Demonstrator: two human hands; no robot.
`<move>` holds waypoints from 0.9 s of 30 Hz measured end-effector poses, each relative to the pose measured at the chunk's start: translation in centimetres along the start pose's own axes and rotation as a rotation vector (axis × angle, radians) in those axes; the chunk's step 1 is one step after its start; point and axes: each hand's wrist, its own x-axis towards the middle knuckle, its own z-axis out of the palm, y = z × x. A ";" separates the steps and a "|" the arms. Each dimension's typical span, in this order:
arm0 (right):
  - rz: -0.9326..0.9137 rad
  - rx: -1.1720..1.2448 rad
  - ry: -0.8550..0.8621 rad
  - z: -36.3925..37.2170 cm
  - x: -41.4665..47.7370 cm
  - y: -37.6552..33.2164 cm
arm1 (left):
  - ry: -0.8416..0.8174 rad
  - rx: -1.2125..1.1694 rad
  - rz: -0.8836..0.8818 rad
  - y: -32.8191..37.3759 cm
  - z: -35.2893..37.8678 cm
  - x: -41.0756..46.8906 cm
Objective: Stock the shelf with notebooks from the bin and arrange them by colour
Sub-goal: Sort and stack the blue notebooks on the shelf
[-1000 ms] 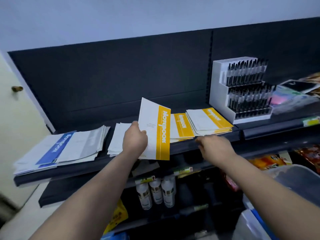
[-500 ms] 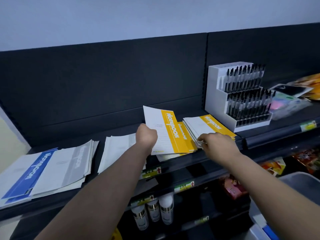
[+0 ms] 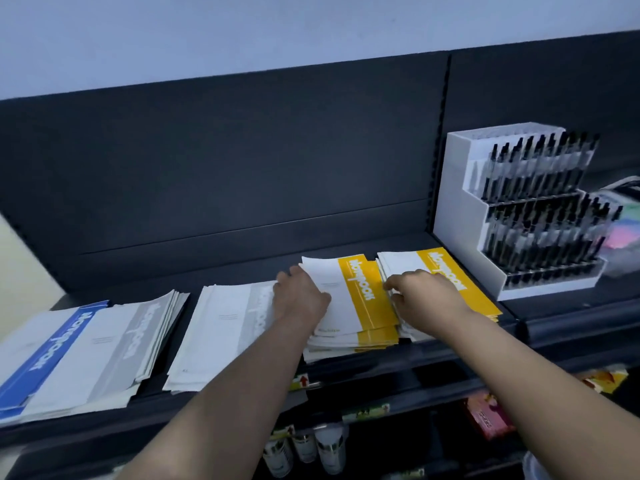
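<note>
Notebooks point(image 3: 104, 344): thin, soft covers, white with one coloured band down the side and white lettering on the band. All lie flat in four piles along the top shelf point(image 3: 346, 249).
- blue-and-grey pile point(image 3: 52, 355) far left, grey-band copies overlapping the blue-band one
- grey pile point(image 3: 221, 327) next to it
- middle yellow pile point(image 3: 374, 336), slightly fanned at the front edge
- right yellow pile point(image 3: 460, 282), just beside the white pen display point(image 3: 457, 216)

Top yellow notebook point(image 3: 349, 296) sits flat on the middle yellow pile.

Left hand point(image 3: 299, 299) lies over that notebook's left edge. Its fingers are hidden under the back of the hand, so I can't tell whether the grip holds the cover or just presses it.
Right hand point(image 3: 426, 296): fingers curl round the left edge of the right yellow pile, grip closed on it.

Delta vs 0.5 s ago: the top yellow notebook was raised and tilted in the left hand above the middle pile; now it is down flat and roughly squared with the pile. Both hands stay at the same edges. Bottles point(image 3: 304, 448) show on the lower shelf.
</note>
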 end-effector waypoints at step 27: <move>-0.561 0.261 0.027 2.0 4.2 -22.0 | 0.336 0.107 -0.335 -22.1 -13.4 -5.4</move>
